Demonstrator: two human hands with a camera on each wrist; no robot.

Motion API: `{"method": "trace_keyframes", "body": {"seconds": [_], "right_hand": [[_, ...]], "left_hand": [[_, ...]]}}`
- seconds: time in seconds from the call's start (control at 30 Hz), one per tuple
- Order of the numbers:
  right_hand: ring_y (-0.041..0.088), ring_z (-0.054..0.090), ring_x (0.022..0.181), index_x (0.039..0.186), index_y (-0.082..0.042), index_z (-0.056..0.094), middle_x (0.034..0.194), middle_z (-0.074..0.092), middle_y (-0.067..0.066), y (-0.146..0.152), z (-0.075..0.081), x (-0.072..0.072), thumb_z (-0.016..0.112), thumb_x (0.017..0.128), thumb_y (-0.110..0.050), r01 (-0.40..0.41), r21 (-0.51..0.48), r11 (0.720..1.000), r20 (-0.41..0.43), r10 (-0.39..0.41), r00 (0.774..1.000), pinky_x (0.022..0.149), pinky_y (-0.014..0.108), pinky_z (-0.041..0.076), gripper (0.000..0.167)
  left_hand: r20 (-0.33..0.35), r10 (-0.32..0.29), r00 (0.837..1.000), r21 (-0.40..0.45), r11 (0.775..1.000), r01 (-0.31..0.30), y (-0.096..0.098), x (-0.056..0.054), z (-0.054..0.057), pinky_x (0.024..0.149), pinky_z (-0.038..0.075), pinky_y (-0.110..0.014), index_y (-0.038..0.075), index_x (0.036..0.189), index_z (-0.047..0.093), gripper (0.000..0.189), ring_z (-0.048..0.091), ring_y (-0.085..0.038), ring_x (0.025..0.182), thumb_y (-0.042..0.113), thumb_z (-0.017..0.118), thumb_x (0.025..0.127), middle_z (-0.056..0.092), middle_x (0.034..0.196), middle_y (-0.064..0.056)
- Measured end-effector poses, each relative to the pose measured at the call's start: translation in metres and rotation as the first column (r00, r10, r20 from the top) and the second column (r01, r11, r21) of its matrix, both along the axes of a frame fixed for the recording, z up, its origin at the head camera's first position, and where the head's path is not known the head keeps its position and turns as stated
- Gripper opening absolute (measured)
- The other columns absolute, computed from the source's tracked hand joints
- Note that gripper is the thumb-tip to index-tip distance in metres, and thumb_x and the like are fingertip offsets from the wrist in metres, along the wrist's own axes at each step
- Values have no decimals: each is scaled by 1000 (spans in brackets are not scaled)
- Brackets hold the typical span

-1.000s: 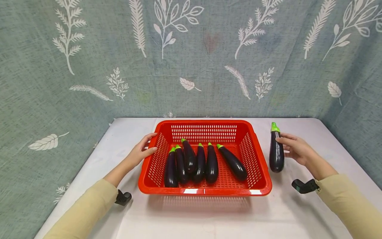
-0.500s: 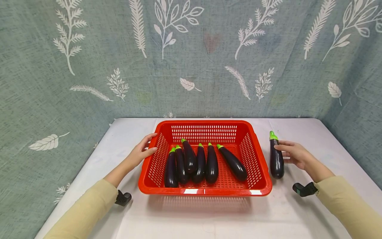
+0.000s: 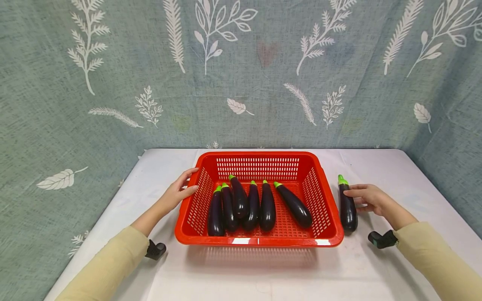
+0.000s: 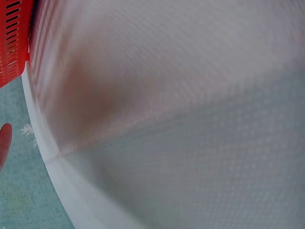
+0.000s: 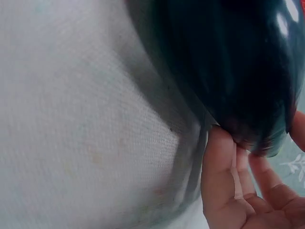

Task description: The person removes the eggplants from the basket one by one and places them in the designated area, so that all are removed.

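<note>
Hands well apart, one at either side of a red basket (image 3: 260,241). Left hand (image 3: 177,192): fingers laid at the nearest rim, straight rather than curled; firmness of contact impossible to tell, even with the left wrist view. Right hand (image 3: 370,198): clamped on an eggplant (image 3: 348,211), with digits on opposite sides, as in the right wrist view. Eggplant outside the basket, just left of the right hand, green cap pointing away from the person, broad end toward; close above or on the table (image 3: 263,271), contact not clear. Between the hands, inside the basket: six more eggplants (image 3: 295,207), five bunched nearer the left hand, one slanting alone nearer the right. Step in hand, by judgement: control of the eggplant low over the table, beside the basket wall. For good control, press equally from both sides, given glossy skin likely to slip. Support the broad end, probably the heavier and apt to dip. Leave a little clearance from the wall to avoid snagging. Before any loosening of the right hand, settle the full length to discourage rolling. Steady the rim lightly with the left hand, without pushing toward the right.
</note>
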State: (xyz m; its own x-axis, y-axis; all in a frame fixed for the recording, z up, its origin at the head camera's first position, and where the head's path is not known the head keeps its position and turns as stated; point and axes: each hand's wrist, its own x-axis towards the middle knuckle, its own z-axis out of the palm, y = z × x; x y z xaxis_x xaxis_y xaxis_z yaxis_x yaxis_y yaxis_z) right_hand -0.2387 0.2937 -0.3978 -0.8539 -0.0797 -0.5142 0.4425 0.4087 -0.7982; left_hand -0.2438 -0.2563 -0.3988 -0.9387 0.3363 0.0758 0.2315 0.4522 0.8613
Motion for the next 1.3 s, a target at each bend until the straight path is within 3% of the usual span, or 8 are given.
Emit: {"method": "trace_keyframes", "body": {"seconds": [0.3, 0.57, 0.93, 1.17, 1.3], "right_hand": [[12, 56, 81, 134, 13, 28, 100, 58, 7, 0, -5, -1, 56, 89, -28, -46, 40, 998, -24, 46, 999, 74, 33, 53, 68], [15, 56, 84, 135, 12, 30, 110, 57, 16, 0, -9, -4, 56, 90, -32, -49, 96, 994, -16, 51, 999, 75, 32, 52, 68], [11, 56, 80, 135, 12, 27, 99, 59, 5, 3, -5, 0, 55, 90, -31, -54, 75, 996, -17, 56, 998, 75, 31, 53, 68], [12, 60, 85, 136, 13, 25, 116, 57, 20, 8, -1, 0, 53, 91, -29, -76, 62, 995, -20, 77, 997, 81, 36, 52, 68], [14, 59, 88, 136, 12, 25, 120, 55, 22, 11, 2, 0, 52, 92, -30, -81, 69, 994, -14, 82, 997, 83, 37, 51, 67]], "left_hand": [[6, 4, 1000, -8, 1000, -4, 0, 0, -1, 77, 53, -41, 18, 143, 24, 60, 46, -37, 112, 28, 52, 91, 35, 139, -20], [8, 3, 1000, 1, 1000, -3, -1, 0, -2, 76, 53, -41, 18, 143, 24, 59, 46, -38, 112, 27, 51, 92, 34, 139, -20], [16, 9, 1000, 1, 1000, -9, -1, 1, -1, 79, 52, -42, 19, 144, 23, 59, 46, -37, 114, 26, 50, 92, 33, 140, -19], [23, 12, 1000, 1, 1000, -12, 0, 1, -1, 79, 52, -43, 20, 144, 22, 59, 45, -38, 114, 26, 50, 92, 33, 140, -20], [23, 3, 1000, -6, 1000, -3, 4, 5, 6, 80, 52, -45, 16, 145, 21, 59, 44, -40, 115, 22, 49, 93, 32, 140, -23]]}}
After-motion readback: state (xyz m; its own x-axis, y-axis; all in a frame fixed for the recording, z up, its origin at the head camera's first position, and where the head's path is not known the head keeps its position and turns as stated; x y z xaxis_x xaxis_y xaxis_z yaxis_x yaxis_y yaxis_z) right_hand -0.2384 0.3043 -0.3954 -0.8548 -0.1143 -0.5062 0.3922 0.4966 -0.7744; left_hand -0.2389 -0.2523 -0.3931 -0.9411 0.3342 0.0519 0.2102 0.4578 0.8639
